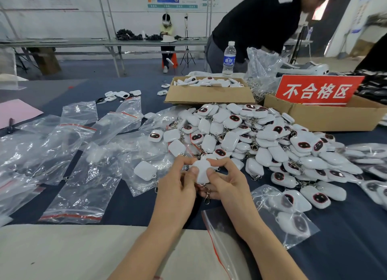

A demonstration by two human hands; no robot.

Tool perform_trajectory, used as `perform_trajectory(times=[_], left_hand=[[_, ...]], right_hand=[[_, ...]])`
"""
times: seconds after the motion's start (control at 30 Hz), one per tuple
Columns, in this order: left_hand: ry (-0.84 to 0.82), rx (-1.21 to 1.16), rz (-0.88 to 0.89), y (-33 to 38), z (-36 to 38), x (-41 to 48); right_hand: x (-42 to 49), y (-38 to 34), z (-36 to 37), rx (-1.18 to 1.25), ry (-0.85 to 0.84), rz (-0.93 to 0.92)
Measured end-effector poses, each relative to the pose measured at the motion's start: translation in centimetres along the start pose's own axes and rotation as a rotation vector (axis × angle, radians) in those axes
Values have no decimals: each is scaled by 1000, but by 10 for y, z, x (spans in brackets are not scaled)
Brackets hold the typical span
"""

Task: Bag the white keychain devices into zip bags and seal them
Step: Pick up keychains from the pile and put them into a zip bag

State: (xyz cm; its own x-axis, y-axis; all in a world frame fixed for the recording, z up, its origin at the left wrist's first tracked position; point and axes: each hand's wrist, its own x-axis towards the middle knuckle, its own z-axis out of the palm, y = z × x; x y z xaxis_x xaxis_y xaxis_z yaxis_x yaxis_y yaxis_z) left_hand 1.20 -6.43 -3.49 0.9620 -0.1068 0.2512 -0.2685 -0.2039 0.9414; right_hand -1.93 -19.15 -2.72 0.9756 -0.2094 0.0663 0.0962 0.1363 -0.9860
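Both hands share one grip: the left hand [178, 187] and the right hand [227, 187] pinch a single white keychain device [201, 172] between thumbs and curled fingers, above the near part of the worktop [134, 206]. Neither hand has a bag.

The largest hazard is the heap of loose devices [251, 137] just behind the hands. It is steep, its chains are tangled, and an elbow or a careless reach would likely bring pieces sliding onto the bags.

Next comes the spread of empty zip bags [83, 185] on the left. They overlap and are slippery, so a one-handed pull could lift two at once or drag neighbours off the edge.

The open zip bag [217, 233] lies partly under the right forearm. If it is tugged out while pinned it may crease at the red seal line and close badly.

Smallest is the metal clasp [207, 196] hanging below the device. It could catch on a bag mouth or sit across the zip, and the seal would probably gape there.
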Motion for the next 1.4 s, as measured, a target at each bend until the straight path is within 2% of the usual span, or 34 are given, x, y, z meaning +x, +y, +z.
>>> perform_trajectory(times=[0.13, 0.27, 0.37, 0.5, 0.57, 0.67, 0.83, 1.0, 1.4], left_hand=[[-4, 76, 112, 3, 1, -1], [-127, 168, 245, 5, 3, -6], [-150, 152, 162, 4, 4, -4], [-82, 69, 95, 5, 3, 0], [-79, 72, 104, 6, 2, 0], [-160, 48, 95, 8, 2, -3], [-86, -134, 36, 14, -3, -2], [-92, -242, -45, 15, -4, 1], [-68, -223, -119, 13, -2, 4]], right_hand=[[3, 2, 2, 41, 37, -21], [3, 5, 2, 2, -14, -81], [3, 4, -2, 118, -54, -27], [3, 3, 0, 305, -117, 68], [4, 5, -1, 300, -136, 56], [6, 6, -6, 307, -98, 51], [9, 7, -8, 265, -45, 56], [11, 10, -9, 274, -37, 46], [14, 14, -8, 188, 18, 55]])
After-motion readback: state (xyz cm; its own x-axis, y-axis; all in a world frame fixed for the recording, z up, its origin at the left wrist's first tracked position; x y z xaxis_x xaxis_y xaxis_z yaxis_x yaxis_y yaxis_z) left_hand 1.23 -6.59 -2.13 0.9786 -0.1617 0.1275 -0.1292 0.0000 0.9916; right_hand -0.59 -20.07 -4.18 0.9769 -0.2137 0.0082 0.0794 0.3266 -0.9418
